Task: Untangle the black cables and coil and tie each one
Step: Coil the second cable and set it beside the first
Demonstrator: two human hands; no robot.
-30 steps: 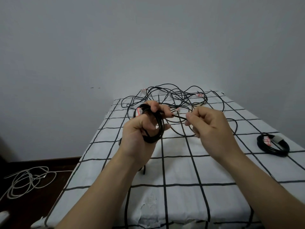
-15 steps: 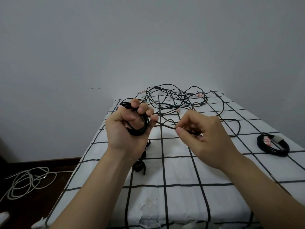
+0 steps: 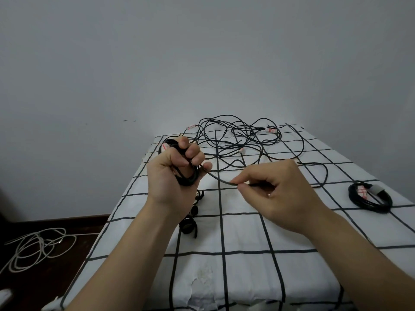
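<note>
My left hand (image 3: 173,178) grips a half-wound coil (image 3: 189,177), right hand (image 3: 278,196) pinching its strand (image 3: 219,178); tied coil (image 3: 370,198) at 3 o'clock, tangle (image 3: 238,140) remaining at 12.

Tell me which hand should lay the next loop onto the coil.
The right hand, likely: its fingers pinch the loose strand running to the coil. The left hand is full, gripping that coil.
</note>
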